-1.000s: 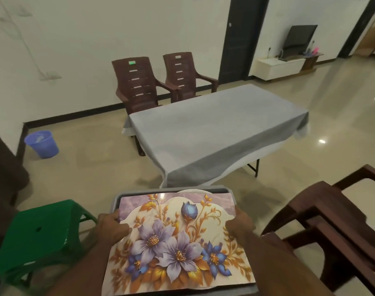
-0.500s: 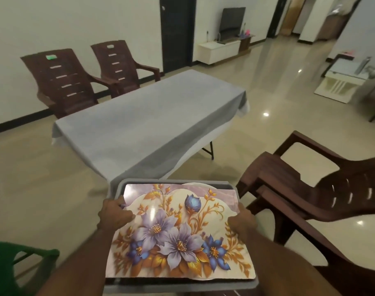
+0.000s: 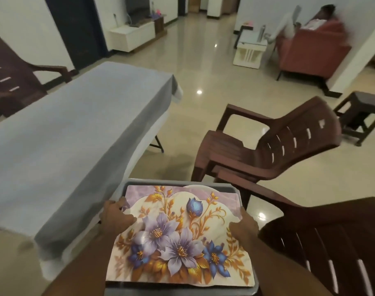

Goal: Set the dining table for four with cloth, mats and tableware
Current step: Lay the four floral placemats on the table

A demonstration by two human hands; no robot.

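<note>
A: While the tray (image 3: 178,182) is carried, where do the hands sit?
B: In the head view, the left hand (image 3: 116,217) grips the tray's left edge, its thumb lying over the mat (image 3: 180,238); the right hand (image 3: 244,228) grips the right edge, fingers curled onto the mat's side.

A: How does the mat lie?
B: Flat on top of the grey tray, covering nearly all of it. Its long axis runs from the near edge to the far edge, away from the person, and the printed flowers point their stems toward the far edge. A pale plate rim (image 3: 196,186) peeks out under the mat's far edge.

A: And the table?
B: The table (image 3: 79,129), under a grey cloth, stands just left of the tray, its near right corner beside the left hand. Brown chairs (image 3: 267,150) stand to the right.
</note>
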